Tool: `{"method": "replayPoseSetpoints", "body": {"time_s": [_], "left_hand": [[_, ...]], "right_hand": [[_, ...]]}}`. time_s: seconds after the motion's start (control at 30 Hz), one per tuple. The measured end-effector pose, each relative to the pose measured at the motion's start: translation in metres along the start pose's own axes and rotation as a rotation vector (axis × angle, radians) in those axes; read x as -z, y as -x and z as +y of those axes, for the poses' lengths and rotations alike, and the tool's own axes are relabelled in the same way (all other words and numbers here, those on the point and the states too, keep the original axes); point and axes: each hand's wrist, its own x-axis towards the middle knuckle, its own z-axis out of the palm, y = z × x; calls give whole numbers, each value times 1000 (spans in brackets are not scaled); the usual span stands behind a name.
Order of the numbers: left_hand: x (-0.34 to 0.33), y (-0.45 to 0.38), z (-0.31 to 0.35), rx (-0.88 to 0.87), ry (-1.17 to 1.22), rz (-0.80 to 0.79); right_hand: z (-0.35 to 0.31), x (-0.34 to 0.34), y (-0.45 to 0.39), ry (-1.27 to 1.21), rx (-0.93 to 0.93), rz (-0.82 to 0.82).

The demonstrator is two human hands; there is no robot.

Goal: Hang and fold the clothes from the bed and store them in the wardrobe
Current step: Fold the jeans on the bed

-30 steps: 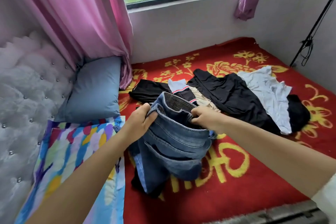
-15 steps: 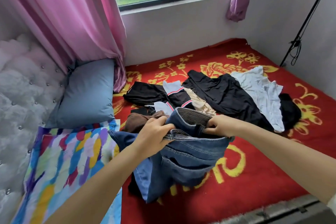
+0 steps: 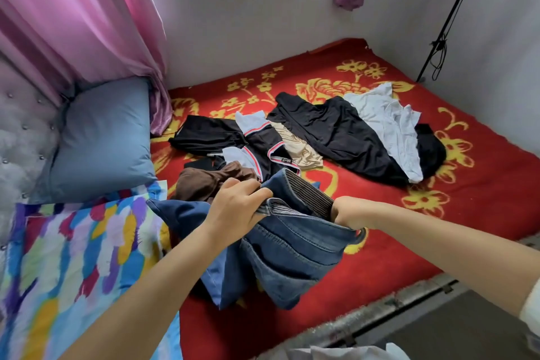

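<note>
- We hold the jeans (image 3: pixel 292 245) at lower centre of the frame, lifted by the waistband with the legs bunched and drooping onto the red blanket (image 3: pixel 380 242).
- Our left hand (image 3: pixel 236 210) has its fingers curled round the waistband's near edge. Our right hand (image 3: pixel 349 213) also grips the band, though its fingertips are tucked into the cloth and we cannot see how they lie.
- We judge the denim to be the heaviest piece here: thick, fairly stiff at seams and band, not slippery, and in no way fragile. It will hang under its own weight rather than flutter.
- The waistband looks like the best place to hold, one hand at each side, so the legs can drop straight. From there we could pinch the hems to fold.
- The remaining clothes lie at centre and upper right: a brown garment (image 3: pixel 210 181) just beside our left hand, a black garment (image 3: pixel 336 131), and a white shirt (image 3: pixel 388 126). These look thin and limp, and we expect them to slide and crease more easily.
</note>
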Motion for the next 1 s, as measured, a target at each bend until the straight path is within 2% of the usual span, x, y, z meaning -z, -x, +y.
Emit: {"method": "replayPoseSetpoints", "body": {"time_s": [0.13,0.23,0.27,0.33,0.4,0.47,0.53,0.67,0.7,0.8,0.87,0.93,1.0], "left_hand": [[2,12,-10,57,206,-217],[5,19,-9,174,375,-363],[6,22,-9,221,417,-355],[10,25,-11,258,459,-257],[17,23,-13,230,423,-153],[23,20,-14,203,376,-56],[26,17,-12,203,337,45],[38,9,-13,295,369,236],[42,7,-11,304,357,255],[51,1,-5,373,422,259],[56,-7,0,568,612,237],[65,-16,-1,806,689,114],[80,-31,-13,923,719,-123]], "right_hand": [[4,9,7,-561,211,158],[-3,13,5,-841,369,219],[-2,15,3,-889,393,224],[-2,19,1,-820,447,200],[0,26,4,-608,451,209],[-3,36,10,-399,478,306],[-5,44,20,-306,538,407],[4,52,44,-292,611,220],[4,52,47,-268,602,229],[0,45,44,-313,551,322],[-5,37,41,-498,547,298],[-8,37,39,-612,534,309],[-16,52,37,-564,505,365]]}}
